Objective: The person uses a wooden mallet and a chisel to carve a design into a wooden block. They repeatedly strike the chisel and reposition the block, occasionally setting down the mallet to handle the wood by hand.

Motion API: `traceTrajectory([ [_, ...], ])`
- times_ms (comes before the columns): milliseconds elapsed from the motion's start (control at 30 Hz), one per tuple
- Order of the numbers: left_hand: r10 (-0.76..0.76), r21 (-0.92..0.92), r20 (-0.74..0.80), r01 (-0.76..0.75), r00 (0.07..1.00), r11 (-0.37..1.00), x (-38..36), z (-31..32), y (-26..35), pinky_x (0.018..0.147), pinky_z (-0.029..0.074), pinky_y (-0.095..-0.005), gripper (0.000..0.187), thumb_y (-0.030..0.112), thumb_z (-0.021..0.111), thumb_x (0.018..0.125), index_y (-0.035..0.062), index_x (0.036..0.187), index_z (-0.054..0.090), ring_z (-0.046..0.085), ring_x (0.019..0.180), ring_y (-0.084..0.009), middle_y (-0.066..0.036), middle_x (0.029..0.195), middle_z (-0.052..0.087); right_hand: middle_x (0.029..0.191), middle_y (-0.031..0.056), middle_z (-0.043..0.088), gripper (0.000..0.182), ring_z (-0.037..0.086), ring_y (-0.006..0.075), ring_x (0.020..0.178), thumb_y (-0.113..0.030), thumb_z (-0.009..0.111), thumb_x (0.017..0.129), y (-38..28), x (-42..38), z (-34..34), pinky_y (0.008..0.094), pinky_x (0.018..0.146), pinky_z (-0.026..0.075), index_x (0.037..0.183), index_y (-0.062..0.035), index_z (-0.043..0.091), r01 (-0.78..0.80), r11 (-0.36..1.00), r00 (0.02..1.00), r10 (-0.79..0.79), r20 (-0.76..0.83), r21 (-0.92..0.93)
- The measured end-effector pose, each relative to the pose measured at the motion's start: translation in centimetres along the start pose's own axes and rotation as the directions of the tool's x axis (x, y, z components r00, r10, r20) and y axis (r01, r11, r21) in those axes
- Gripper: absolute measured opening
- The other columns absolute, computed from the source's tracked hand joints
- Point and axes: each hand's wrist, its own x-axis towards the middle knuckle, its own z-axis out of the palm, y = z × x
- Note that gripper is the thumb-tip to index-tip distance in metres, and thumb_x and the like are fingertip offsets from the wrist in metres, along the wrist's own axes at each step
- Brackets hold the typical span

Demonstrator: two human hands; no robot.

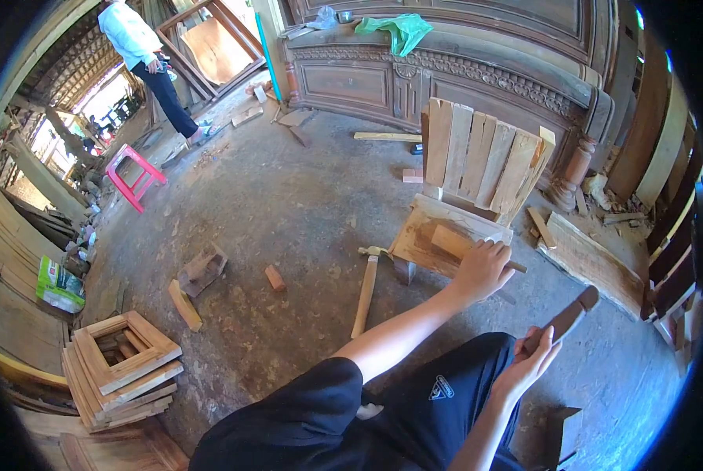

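Observation:
My left hand (482, 272) reaches over a low wooden work block (414, 235), closed on a light wooden piece (451, 241). A narrow end pokes out on the far side of its fingers. Held in my right hand (530, 363), above my knee, is a dark flat wooden piece (569, 317) that tilts up to the right. The hammer (365, 297) stands with its head against the near left edge of the work block, its wooden handle pointing toward me.
Upright slats (477, 153) rise behind the work block. A plank (591, 263) lies on the right. To the left are a stack of wooden frames (124, 369), offcuts (202, 271) and a pink stool (134, 177). A person (151, 67) stands farther back, near carved furniture (351, 82).

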Motion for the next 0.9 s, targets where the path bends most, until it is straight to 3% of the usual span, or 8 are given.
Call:
traceTrajectory([
  [167, -0.045, -0.016, -0.026, 0.044, 0.999, 0.999, 0.2, 0.1, 0.4, 0.087, 0.049, -0.0453, 0.03, 0.025, 0.077, 0.086, 0.0044, 0.099, 0.06, 0.064, 0.093, -0.0322, -0.013, 0.096, 0.065, 0.094, 0.0038, 0.058, 0.031, 0.049, 0.0089, 0.074, -0.035, 0.061, 0.107, 0.3, -1.2, 2.5, 0.0247, 0.063, 0.039, 0.121, -0.0082, 0.051, 0.107, 0.993, 0.981, -0.098, -0.164, 0.043],
  [267, -0.055, -0.011, -0.051, 0.054, 0.997, 0.998, 0.1, 0.0, 0.4, 0.086, 0.049, -0.045, 0.029, 0.026, 0.076, 0.087, 0.0049, 0.099, 0.06, 0.065, 0.093, -0.0315, -0.012, 0.095, 0.066, 0.094, 0.0052, 0.059, 0.034, 0.048, 0.0092, 0.071, -0.034, 0.061, 0.107, 3.6, -1.4, 0.8, 0.0249, 0.061, 0.04, 0.126, -0.0075, 0.049, 0.019, 0.993, 0.99, -0.003, 0.141, -0.117],
  [300, -0.06, -0.009, -0.058, 0.06, 0.996, 0.998, 0.1, 0.0, 0.4, 0.086, 0.05, -0.045, 0.029, 0.026, 0.076, 0.087, 0.0051, 0.099, 0.06, 0.065, 0.093, -0.0312, -0.012, 0.095, 0.066, 0.089, 0.0044, 0.059, 0.027, 0.049, 0.0091, 0.068, -0.032, 0.059, 0.107, 3.8, -1.7, 0.7, 0.0252, 0.06, 0.04, 0.118, -0.008, 0.052, -0.087, 0.982, 0.964, 0.125, 0.236, -0.165],
  [400, -0.061, 0.029, -0.07, 0.063, 0.996, 0.998, 0.0, 0.1, 0.4, 0.086, 0.05, -0.0446, 0.03, 0.028, 0.076, 0.087, 0.0052, 0.1, 0.061, 0.065, 0.092, -0.0305, -0.011, 0.095, 0.066, 0.089, 0.0026, 0.058, 0.025, 0.05, 0.0108, 0.073, -0.028, 0.057, 0.108, 2.5, -0.9, -0.6, 0.0261, 0.063, 0.041, 0.119, -0.0065, 0.052, -0.148, 0.949, 0.9, 0.246, 0.36, -0.277],
  [533, -0.068, 0.06, -0.015, 0.069, 0.998, 0.996, -0.1, 0.0, 0.2, 0.086, 0.051, -0.0456, 0.036, 0.028, 0.078, 0.085, 0.0038, 0.107, 0.063, 0.065, 0.094, -0.032, -0.013, 0.1, 0.066, 0.091, 0.0034, 0.06, 0.029, 0.049, 0.0104, 0.071, -0.032, 0.057, 0.107, 0.5, -0.4, 0.9, 0.0258, 0.062, 0.04, 0.123, -0.0078, 0.053, -0.068, 0.997, 0.992, 0.072, 0.101, -0.042],
  [633, -0.052, 0.059, -0.044, 0.055, 0.998, 0.997, 0.0, -0.1, 0.2, 0.085, 0.05, -0.0434, 0.034, 0.03, 0.077, 0.087, 0.0051, 0.104, 0.062, 0.065, 0.092, -0.0296, -0.011, 0.097, 0.066, 0.093, 0.0044, 0.06, 0.031, 0.05, 0.0107, 0.072, -0.033, 0.057, 0.107, 0.2, -0.8, 1.9, 0.0255, 0.063, 0.04, 0.125, -0.0071, 0.052, -0.029, 0.999, 1.0, 0.029, 0.002, -0.028],
  [767, -0.046, 0.075, -0.063, 0.051, 0.997, 0.996, 0.0, -0.1, 0.2, 0.084, 0.05, -0.044, 0.032, 0.029, 0.077, 0.086, 0.0056, 0.101, 0.06, 0.065, 0.09, -0.0302, -0.012, 0.096, 0.065, 0.089, 0.0033, 0.059, 0.03, 0.05, 0.0103, 0.073, -0.032, 0.057, 0.108, 2.0, -0.5, -0.3, 0.026, 0.063, 0.041, 0.12, -0.0051, 0.054, -0.12, 0.955, 0.918, 0.211, 0.337, -0.271],
  [900, -0.055, 0.064, -0.049, 0.058, 0.997, 0.996, 0.0, -0.3, 0.2, 0.083, 0.051, -0.0454, 0.036, 0.028, 0.077, 0.086, 0.0044, 0.107, 0.06, 0.064, 0.09, -0.032, -0.012, 0.098, 0.064, 0.088, 0.003, 0.057, 0.03, 0.05, 0.01, 0.074, -0.032, 0.056, 0.108, 0.9, -0.3, 1.2, 0.0254, 0.064, 0.039, 0.124, -0.0059, 0.055, -0.067, 0.987, 0.975, 0.096, 0.198, -0.145],
])
